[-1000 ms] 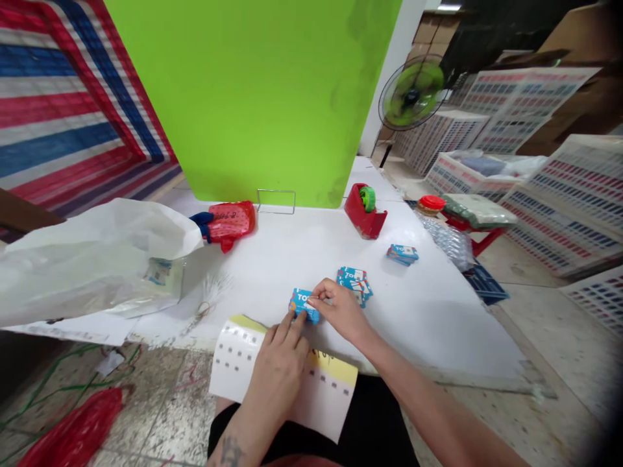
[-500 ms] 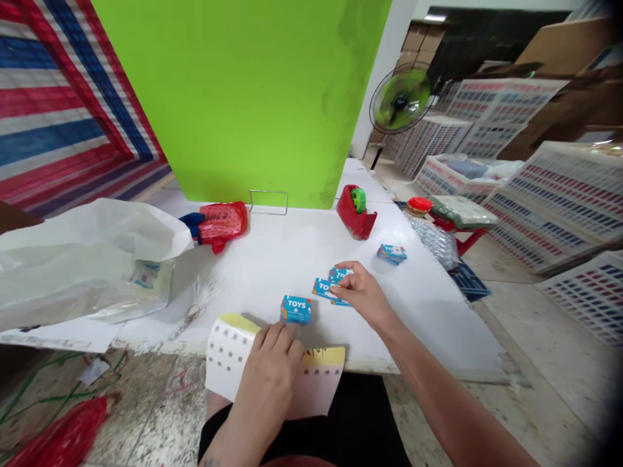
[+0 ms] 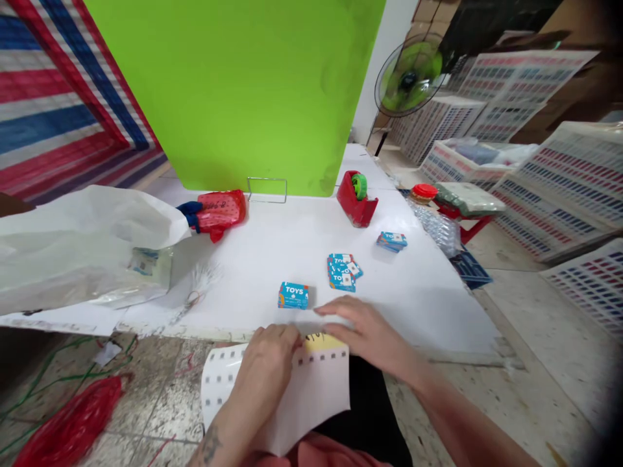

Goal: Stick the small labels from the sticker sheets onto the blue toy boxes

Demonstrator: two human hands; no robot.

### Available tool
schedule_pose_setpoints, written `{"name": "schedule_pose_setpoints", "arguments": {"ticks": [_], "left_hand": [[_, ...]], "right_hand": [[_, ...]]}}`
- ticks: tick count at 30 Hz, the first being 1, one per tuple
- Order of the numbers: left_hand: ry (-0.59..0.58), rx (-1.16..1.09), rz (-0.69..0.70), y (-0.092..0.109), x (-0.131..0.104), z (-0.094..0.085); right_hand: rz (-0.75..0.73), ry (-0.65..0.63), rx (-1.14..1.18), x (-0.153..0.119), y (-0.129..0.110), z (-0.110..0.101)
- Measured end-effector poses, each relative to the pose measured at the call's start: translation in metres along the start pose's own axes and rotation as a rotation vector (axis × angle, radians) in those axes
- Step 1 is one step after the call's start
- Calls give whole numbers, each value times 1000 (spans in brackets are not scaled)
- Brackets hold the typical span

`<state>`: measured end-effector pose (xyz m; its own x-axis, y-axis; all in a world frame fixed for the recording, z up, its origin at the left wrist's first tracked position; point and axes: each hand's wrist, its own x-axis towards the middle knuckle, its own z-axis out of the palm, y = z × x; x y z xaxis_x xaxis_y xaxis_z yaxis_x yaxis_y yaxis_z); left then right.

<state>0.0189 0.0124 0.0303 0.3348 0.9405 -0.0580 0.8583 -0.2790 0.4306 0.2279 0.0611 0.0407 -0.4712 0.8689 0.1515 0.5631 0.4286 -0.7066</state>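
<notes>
My left hand has its fingers curled on the top edge of a white sticker sheet with rows of small grey squares. The sheet hangs over the table's front edge above my lap, and part of it is hidden by my hand. My right hand is beside the sheet's upper right corner, thumb and fingers apart, with nothing visible in it. A blue TOYS card stack lies just beyond my hands. Right of it are several overlapping blue cards bearing small white stickers. Another card pile sits farther right.
A red tape dispenser stands on the white table before a green board. Left are a red package and a large white plastic bag. A fan and white crates stand right.
My right hand has left the overlapping cards and moved toward me to the sticker sheet's corner. The sheet has shifted nearer my lap in my left hand. The view has tilted slightly.
</notes>
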Motion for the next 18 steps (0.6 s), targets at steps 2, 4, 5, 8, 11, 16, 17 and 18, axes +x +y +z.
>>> {"name": "schedule_pose_setpoints", "arguments": {"ticks": [2, 4, 5, 8, 11, 16, 17, 18], "left_hand": [[4, -22, -12, -1, 2, 1], [33, 1, -26, -3, 4, 2], [48, 24, -31, -4, 4, 2], [38, 92, -20, -9, 3, 3], [31, 84, -21, -10, 2, 2], [72, -46, -50, -10, 2, 1], [79, -79, -56, -10, 2, 0], [85, -118, -65, -10, 2, 0]], "right_hand": [[-4, -80, 26, -6, -10, 8], [37, -79, 50, -9, -7, 12], [63, -70, 68, -9, -2, 14], [99, -63, 81, -9, 10, 15], [20, -20, -2, -9, 11, 19], [-147, 130, -133, -9, -5, 32], [-170, 167, -179, -9, -8, 36], [-193, 205, -234, -10, -10, 40]]}}
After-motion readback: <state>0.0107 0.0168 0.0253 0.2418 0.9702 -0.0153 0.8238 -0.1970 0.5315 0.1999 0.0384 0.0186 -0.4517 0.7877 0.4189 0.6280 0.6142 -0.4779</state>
